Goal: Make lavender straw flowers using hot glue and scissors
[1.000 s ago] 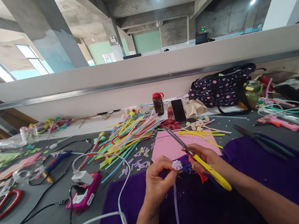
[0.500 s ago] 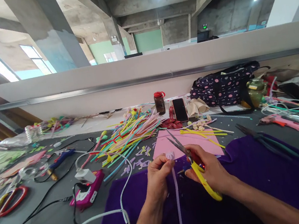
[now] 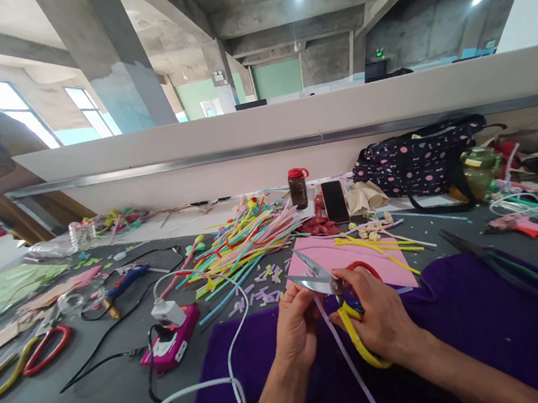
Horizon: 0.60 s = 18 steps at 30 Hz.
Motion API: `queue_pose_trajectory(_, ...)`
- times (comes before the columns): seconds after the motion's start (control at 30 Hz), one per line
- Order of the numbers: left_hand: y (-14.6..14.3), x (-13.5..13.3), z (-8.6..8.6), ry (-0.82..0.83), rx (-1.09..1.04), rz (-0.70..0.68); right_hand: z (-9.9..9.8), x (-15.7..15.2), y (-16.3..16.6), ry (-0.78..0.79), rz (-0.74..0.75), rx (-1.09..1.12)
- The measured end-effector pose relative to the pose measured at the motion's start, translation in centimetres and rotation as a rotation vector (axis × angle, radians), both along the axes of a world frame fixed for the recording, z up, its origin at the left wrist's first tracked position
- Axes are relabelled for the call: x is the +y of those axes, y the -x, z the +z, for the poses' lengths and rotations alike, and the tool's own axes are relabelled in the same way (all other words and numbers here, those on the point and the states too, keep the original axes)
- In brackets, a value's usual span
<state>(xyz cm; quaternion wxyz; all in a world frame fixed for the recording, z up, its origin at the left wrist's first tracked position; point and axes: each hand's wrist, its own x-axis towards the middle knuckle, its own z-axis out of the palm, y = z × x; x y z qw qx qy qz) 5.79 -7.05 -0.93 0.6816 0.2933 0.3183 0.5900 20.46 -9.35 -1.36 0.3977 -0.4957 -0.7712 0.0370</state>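
My left hand (image 3: pixel 295 325) pinches the upper end of a pale lilac straw (image 3: pixel 348 361) that runs down toward me over the purple cloth (image 3: pixel 495 329). My right hand (image 3: pixel 380 316) grips scissors (image 3: pixel 336 292) with one yellow and one red handle. Their blades are spread apart and point left, right above my left fingertips and the top of the straw. Both hands hover just in front of a pink sheet (image 3: pixel 342 254).
A heap of coloured straws (image 3: pixel 239 243) and small cut pieces lies behind my hands. A pink glue gun (image 3: pixel 172 344) with cables sits to the left, another pair of scissors (image 3: pixel 24 359) further left. A dotted bag (image 3: pixel 419 159), phone (image 3: pixel 334 202), small jar (image 3: pixel 298 188) and dark pliers (image 3: pixel 489 256) lie behind and right. A person stands at far left.
The scissors swung from pointing away to pointing left, blades spread at the straw's top. The lilac tip held in my left fingers is now hidden. The camera shifted slightly.
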Motion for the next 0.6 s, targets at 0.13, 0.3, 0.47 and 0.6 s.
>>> queue_pose_trajectory(0.13, -0.09, -0.17, 0.09, -0.019, 0.000, 0.018, -0.11, 0.06, 0.07, -0.007, -0.007, -0.004)
queue_pose_trajectory(0.3, -0.23, -0.32, 0.30, -0.003, -0.014, 0.037, 0.08, -0.11, 0.12, 0.010, 0.002, -0.001)
queue_pose_trajectory(0.47, -0.24, -0.34, 0.32, -0.019, -0.012, 0.014, 0.19, -0.35, 0.13, 0.037, 0.019, 0.014)
queue_pose_trajectory(0.6, -0.29, -0.34, 0.25, -0.036, -0.026, 0.007, 0.04, -0.30, 0.17, 0.050, 0.031, 0.022)
